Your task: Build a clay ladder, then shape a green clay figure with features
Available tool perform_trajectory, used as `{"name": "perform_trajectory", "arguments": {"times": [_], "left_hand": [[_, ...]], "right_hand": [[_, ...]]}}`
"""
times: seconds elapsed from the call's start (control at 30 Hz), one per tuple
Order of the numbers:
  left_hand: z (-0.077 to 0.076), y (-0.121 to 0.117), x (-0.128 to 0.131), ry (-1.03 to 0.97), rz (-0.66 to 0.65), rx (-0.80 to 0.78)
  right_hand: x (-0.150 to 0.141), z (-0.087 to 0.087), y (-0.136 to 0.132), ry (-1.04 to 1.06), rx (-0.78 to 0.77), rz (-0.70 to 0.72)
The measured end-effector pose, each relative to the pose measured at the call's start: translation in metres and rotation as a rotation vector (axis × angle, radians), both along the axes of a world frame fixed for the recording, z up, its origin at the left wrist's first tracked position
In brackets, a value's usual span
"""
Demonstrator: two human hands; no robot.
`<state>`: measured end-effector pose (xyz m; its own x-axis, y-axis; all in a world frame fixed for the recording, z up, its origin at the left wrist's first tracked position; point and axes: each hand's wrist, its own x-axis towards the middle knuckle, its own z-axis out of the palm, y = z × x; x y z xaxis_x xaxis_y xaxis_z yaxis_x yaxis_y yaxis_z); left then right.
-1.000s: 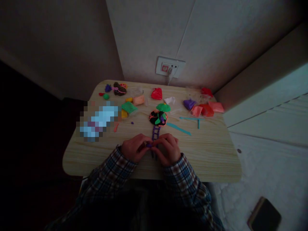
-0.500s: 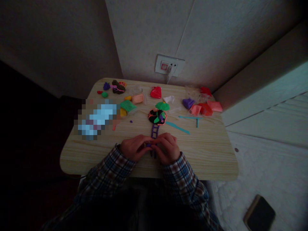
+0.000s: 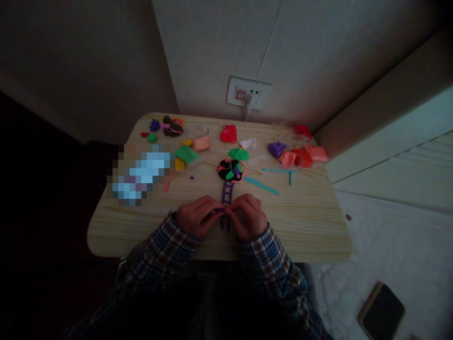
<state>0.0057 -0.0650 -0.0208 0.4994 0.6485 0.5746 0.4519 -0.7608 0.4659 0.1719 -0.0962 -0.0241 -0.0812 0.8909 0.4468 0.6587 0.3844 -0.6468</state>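
My left hand (image 3: 199, 216) and my right hand (image 3: 247, 216) meet at the fingertips near the front of the table. Pinched between them is a small strip of purple clay (image 3: 219, 210), partly hidden by my fingers. Under the fingertips lies a purple clay ladder (image 3: 228, 191), its two rails showing again below my hands. The ladder's top touches a round black clay piece (image 3: 226, 172) trimmed with orange, green and purple bits. Behind that piece sits a green clay shape (image 3: 238, 154).
A teal clay knife (image 3: 262, 186) and a thin teal tool (image 3: 290, 177) lie right of the black piece. Bags of green (image 3: 187, 155), red (image 3: 228, 133) and purple clay (image 3: 277, 149) line the wooden table (image 3: 300, 222). A blurred-out patch (image 3: 141, 174) covers the left side. A wall socket (image 3: 248, 92) is behind.
My fingertips have drawn closer together and flattened around the purple clay strip, which now looks thinner between them. The camera view has shifted slightly.
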Motion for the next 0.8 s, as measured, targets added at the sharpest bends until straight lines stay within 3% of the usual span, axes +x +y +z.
{"name": "perform_trajectory", "arguments": {"times": [0.23, 0.5, 0.8], "left_hand": [[0.005, 0.000, 0.000, 0.012, 0.057, -0.053], [0.008, 0.000, -0.001, 0.012, 0.017, -0.013], [0.011, -0.002, -0.002, 0.032, 0.145, -0.042]], "right_hand": [[0.001, -0.006, 0.003, 0.066, -0.079, 0.023], [0.002, -0.001, 0.002, 0.046, -0.066, 0.011], [0.011, -0.004, -0.004, 0.161, -0.037, -0.099]]}}
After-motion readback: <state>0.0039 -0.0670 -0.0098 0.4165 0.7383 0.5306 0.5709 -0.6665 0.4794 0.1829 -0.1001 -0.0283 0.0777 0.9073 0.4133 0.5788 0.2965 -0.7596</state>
